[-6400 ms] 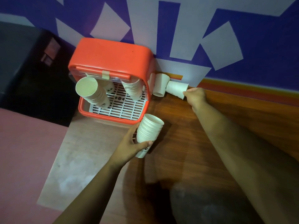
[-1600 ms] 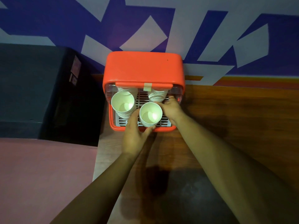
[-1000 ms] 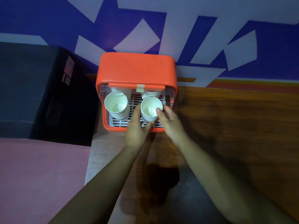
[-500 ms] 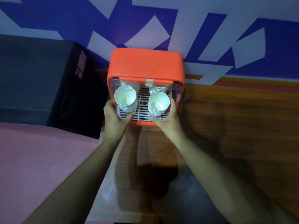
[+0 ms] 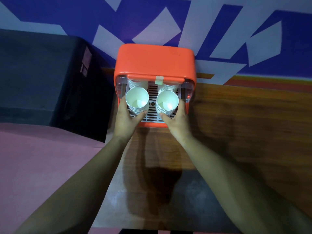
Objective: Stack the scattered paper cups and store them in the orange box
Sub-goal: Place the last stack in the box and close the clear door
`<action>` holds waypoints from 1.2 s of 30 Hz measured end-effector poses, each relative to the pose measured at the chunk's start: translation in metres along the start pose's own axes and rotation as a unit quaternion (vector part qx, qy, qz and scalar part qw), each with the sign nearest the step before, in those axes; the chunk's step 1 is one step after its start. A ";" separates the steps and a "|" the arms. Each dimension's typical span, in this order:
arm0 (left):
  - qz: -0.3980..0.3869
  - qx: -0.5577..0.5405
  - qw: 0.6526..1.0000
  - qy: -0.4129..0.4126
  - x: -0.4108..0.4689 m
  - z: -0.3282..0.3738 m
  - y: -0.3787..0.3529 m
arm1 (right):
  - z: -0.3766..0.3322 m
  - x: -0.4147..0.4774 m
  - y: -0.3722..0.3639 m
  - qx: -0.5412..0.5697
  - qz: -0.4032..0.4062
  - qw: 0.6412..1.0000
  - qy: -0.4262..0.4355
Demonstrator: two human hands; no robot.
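L hand (image 5: 125, 119) grips left stack (image 5: 137, 103), R hand (image 5: 177, 120) grips right stack (image 5: 167, 104), both in orange box (image 5: 155, 63) on table (image 5: 236, 124); cabinet label (image 5: 85, 65) illegible

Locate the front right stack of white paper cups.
Head view: the front right stack of white paper cups is inside the orange plastic box, over its white slatted tray, gripped by the right hand.

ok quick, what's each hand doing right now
left hand: fingers and thumb curled round the left cup stack, holding it.
right hand: fingers and thumb curled round the right cup stack, holding it.
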State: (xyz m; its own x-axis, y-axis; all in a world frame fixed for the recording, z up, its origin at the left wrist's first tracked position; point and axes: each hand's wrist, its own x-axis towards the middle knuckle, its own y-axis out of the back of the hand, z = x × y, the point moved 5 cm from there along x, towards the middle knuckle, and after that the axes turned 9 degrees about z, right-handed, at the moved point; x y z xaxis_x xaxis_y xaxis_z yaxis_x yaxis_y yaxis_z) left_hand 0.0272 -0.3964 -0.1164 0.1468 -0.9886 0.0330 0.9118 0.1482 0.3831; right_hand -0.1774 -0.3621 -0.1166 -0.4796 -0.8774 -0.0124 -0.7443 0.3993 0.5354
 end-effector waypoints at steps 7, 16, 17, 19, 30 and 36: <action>0.002 0.015 1.000 -0.010 0.003 -0.002 -0.004 | 0.002 0.000 0.000 0.016 -0.007 1.000 -0.013; -0.005 0.007 1.000 -0.010 0.001 -0.003 -0.005 | -0.008 -0.007 0.007 -0.005 -0.033 0.998 -0.058; -0.012 0.009 1.000 -0.013 0.000 -0.005 -0.004 | -0.014 -0.009 0.014 -0.036 -0.020 0.998 -0.056; -0.021 0.021 0.999 -0.014 -0.003 -0.007 0.001 | -0.036 -0.015 0.034 -0.083 0.044 0.996 0.001; -0.006 0.041 0.999 -0.026 -0.011 0.004 0.024 | -0.095 0.016 0.036 -0.266 -0.005 0.928 0.260; -0.015 0.009 0.999 -0.030 -0.007 0.009 0.018 | -0.091 -0.010 0.036 -0.243 0.011 0.936 0.254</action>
State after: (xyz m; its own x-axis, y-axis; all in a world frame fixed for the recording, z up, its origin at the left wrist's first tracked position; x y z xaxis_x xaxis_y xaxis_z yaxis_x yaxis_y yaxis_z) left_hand 0.0395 -0.3870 -0.1014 0.0948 -0.9925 0.0770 0.9082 0.1179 0.4016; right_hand -0.1568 -0.3631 -0.0204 -0.1181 -0.9327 0.3407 -0.3786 0.3595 0.8529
